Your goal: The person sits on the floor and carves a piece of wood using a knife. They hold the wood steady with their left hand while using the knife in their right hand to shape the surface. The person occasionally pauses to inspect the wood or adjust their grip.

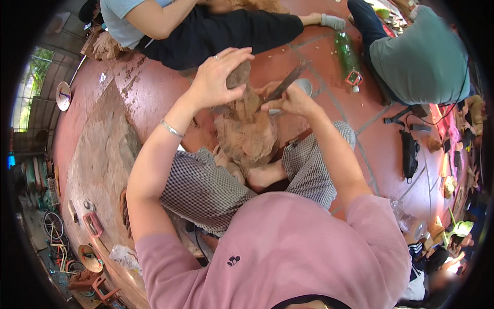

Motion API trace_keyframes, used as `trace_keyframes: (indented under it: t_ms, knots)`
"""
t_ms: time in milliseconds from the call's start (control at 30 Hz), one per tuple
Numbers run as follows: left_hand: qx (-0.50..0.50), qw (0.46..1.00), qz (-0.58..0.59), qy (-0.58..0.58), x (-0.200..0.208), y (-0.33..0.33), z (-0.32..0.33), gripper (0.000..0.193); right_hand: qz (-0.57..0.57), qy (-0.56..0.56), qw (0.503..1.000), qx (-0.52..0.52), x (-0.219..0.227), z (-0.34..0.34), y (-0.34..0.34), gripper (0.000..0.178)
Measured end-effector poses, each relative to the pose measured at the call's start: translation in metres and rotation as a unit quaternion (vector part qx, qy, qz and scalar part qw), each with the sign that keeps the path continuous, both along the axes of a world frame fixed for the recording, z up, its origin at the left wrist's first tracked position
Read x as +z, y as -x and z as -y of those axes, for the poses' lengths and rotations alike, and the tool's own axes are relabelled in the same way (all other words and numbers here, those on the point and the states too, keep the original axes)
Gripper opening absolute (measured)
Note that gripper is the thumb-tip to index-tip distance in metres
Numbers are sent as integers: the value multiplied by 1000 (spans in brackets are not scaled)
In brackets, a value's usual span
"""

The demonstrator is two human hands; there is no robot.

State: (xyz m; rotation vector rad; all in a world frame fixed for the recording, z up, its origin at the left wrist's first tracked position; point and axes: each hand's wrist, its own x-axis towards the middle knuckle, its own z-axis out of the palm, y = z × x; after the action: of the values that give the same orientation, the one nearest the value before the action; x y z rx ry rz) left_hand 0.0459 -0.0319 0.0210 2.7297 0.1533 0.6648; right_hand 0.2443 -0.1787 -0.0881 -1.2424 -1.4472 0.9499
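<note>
A brown, rough, lumpy carving (246, 138) stands upright between my crossed legs, broad at the base and narrower at the top. Whether it is wood or clay I cannot tell. My left hand (220, 77) is curled round its rounded top, thumb on the near side and fingers over the far side. In my right hand (289, 98) is a long, flat, dark blade (291, 81), gripped low and slanting up to the right. The blade's lower end is beside the carving's narrow part; whether they touch I cannot make out. Behind my right hand a pale bowl (305, 86) shows partly.
Across from me a person in dark trousers (221, 38) sits on the red tiled floor (334, 110). Another person in a green shirt (419, 59) sits at the far right, near a green bottle (347, 59). A large wooden slab (100, 159) lies left; a clear bottle (411, 224) lies right.
</note>
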Motion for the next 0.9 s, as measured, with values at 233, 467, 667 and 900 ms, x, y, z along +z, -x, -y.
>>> trace_keyframes:
  t_ms: [233, 467, 667, 900]
  knots:
    - [8, 1000, -19, 5, 9, 0, 3, 64, 18, 35, 999, -26, 17, 5, 2, 41]
    - [6, 1000, -18, 13, 11, 0, 8, 65, -7, -1, 1000, -23, 11, 13, 8, 26]
    - [7, 1000, -25, -7, 8, -1, 10, 67, 142, -69, 986, -56, 12, 26, 18, 31]
    - [4, 1000, -19, -1, 13, 2, 7, 65, 114, -91, 988, -55, 13, 19, 20, 28]
